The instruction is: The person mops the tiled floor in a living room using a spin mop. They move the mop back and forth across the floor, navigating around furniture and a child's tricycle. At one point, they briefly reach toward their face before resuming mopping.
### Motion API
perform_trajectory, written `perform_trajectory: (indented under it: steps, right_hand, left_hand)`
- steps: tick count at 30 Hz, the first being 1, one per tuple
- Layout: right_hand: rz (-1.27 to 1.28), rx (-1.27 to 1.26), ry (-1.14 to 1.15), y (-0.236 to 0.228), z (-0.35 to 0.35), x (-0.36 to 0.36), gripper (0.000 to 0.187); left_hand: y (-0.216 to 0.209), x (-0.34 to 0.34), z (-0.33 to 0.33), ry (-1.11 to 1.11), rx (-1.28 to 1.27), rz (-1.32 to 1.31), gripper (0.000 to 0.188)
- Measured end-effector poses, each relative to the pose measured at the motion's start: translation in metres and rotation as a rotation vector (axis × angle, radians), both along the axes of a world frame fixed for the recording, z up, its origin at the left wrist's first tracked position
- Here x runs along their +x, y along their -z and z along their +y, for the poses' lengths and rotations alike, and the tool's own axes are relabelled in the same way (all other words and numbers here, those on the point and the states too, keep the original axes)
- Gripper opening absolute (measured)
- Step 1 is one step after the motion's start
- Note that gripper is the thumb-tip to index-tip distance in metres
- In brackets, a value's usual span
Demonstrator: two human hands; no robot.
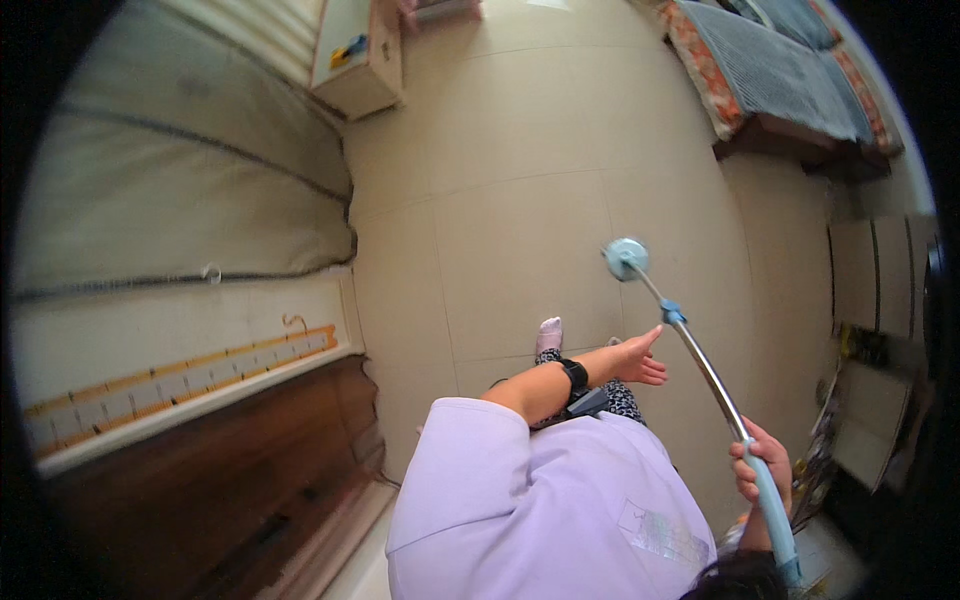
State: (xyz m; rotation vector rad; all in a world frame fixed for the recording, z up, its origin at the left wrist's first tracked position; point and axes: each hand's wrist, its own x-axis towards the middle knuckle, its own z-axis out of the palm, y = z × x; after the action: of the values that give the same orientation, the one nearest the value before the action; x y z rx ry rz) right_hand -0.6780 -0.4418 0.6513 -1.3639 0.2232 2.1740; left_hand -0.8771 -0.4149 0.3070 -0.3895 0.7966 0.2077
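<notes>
A long mop (708,372) slants across the right side, with a chrome pole, a blue clamp and a pale blue grip. Its far end is a small, round, pale blue head (627,257), seen over the floor; I cannot tell if it touches. My right hand (763,464) is wrapped round the mop where the chrome meets the grip. My left hand (637,360) is stretched out beside the pole, fingers apart and holding nothing. A black band (575,376) circles my left wrist.
The pale tiled floor (520,210) spreads ahead. Along the left are a grey-green curtain (180,200) and a brown wooden panel (200,480). A white cabinet (365,75) stands far left. At far right is a seat with blue-grey covers (780,75); shelves (870,275) line the right.
</notes>
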Motion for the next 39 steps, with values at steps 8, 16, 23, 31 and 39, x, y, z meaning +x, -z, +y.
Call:
perform_trajectory:
  steps: [8,16,23,31,39]
  right_hand:
    - [0.063,0.118,-0.191,0.049,0.03,-0.084,0.058]
    - [-0.258,0.542,-0.714,0.094,0.071,-0.127,0.051]
    - [-0.375,0.652,-0.687,0.128,0.072,-0.115,0.048]
    - [-0.382,0.728,-0.355,0.115,0.062,-0.101,0.047]
    - [-0.465,0.507,-1.072,0.107,0.006,-0.09,0.041]
  left_hand:
    - [0.047,-0.072,0.056,-1.192,-0.049,0.267,0.022]
    - [0.053,-0.195,0.029,-1.391,-0.079,0.479,0.031]
    - [0.075,-0.232,-0.027,-0.924,0.023,0.587,0.029]
    - [0.08,-0.24,-0.088,-0.781,0.017,0.631,0.026]
    - [0.062,-0.196,-0.06,-1.113,0.013,0.219,0.028]
